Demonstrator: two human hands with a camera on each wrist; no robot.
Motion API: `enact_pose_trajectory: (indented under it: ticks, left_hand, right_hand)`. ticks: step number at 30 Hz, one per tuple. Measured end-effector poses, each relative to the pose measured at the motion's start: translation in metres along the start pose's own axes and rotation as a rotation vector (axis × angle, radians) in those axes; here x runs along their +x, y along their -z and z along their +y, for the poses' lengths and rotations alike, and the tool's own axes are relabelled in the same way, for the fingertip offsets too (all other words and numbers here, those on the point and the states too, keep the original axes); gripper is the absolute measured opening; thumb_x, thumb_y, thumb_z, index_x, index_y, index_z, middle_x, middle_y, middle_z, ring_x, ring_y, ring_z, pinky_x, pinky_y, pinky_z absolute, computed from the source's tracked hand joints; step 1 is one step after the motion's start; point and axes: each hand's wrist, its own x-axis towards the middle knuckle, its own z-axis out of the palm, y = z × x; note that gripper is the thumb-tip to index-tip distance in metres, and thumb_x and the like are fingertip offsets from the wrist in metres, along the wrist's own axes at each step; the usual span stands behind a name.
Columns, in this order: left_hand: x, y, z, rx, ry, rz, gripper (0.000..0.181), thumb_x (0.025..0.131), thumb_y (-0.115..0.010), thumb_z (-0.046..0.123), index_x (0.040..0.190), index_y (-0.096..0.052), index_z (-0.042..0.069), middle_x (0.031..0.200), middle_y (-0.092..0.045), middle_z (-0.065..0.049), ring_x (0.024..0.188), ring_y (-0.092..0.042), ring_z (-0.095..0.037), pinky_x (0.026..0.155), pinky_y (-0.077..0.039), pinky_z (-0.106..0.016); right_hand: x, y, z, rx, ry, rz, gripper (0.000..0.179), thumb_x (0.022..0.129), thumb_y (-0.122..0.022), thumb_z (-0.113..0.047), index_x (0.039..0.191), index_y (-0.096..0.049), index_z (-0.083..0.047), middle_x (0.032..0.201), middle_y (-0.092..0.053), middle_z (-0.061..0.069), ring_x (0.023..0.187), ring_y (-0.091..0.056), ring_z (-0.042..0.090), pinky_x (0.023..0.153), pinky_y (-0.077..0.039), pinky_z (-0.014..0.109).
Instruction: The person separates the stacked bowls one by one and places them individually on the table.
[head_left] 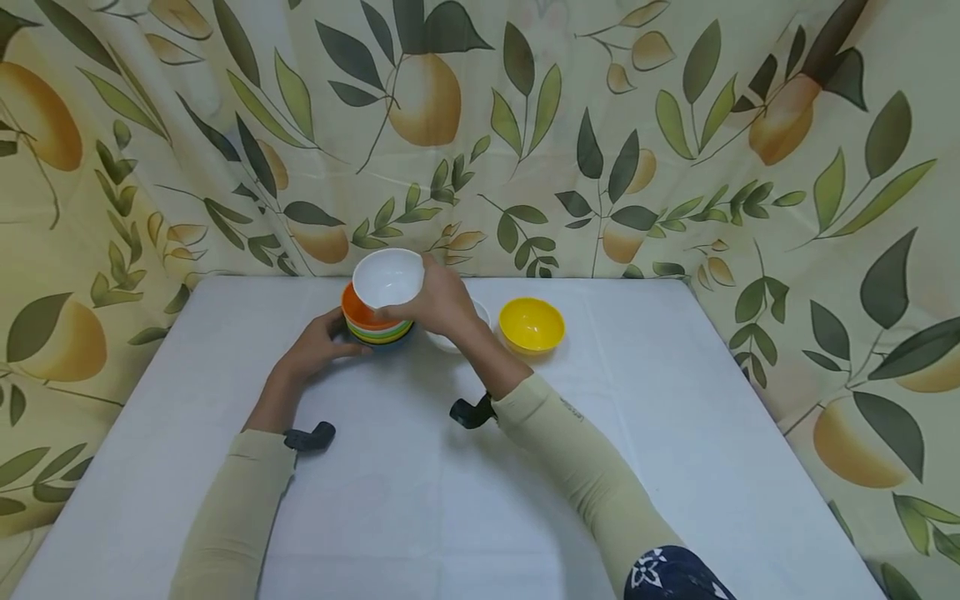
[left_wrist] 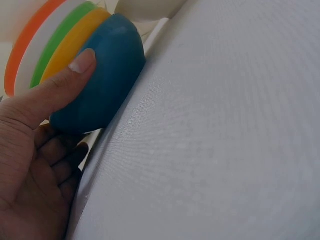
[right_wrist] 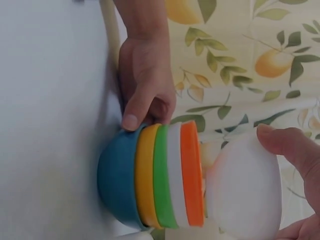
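My right hand (head_left: 441,302) pinches a white bowl (head_left: 384,279) by its side, thumb at the rim. That bowl hangs tilted just above a stack of nested bowls on the table. Orange bowl (right_wrist: 191,175) tops the stack, followed downward by white (right_wrist: 176,175), green (right_wrist: 163,177) and yellow (right_wrist: 145,177) ones, with a blue bowl (left_wrist: 107,75) at the bottom. Around the blue bowl, my left hand (head_left: 317,346) steadies the stack, thumb on its side; its other fingers are partly hidden behind the bowl in the left wrist view.
Right of the stack stands a yellow bowl (head_left: 532,327). Beside it another white bowl (head_left: 482,315) is partly covered by the right hand and wrist. A white cloth covers the table (head_left: 375,517), and a fruit-patterned curtain (head_left: 525,167) hangs behind it.
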Motion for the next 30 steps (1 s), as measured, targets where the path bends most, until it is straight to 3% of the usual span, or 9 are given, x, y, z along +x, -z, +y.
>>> enact_pose_trajectory:
  ticks: [13,30]
  left_hand:
    - [0.001,-0.002,0.003,0.003,0.002,0.0,0.103,0.085,-0.091,0.025,0.166,-0.03,0.006,0.17,-0.03,-0.014,0.157,-0.023,-0.036,0.128,-0.019,-0.054]
    - [0.0,-0.002,0.002,0.023,0.025,0.009,0.106,0.084,-0.091,0.025,0.166,-0.028,0.003,0.17,-0.028,-0.017,0.157,-0.023,-0.038,0.128,-0.019,-0.056]
  right_hand:
    - [-0.005,0.007,0.007,0.015,-0.049,0.015,0.103,0.075,-0.096,-0.042,0.155,-0.043,-0.004,0.142,-0.06,0.012,0.122,-0.06,0.029,0.098,-0.058,0.043]
    - [-0.01,0.017,0.022,0.058,-0.015,0.045,0.1,0.076,-0.095,-0.04,0.154,-0.044,-0.004,0.143,-0.06,0.015,0.123,-0.06,0.031,0.097,-0.059,0.047]
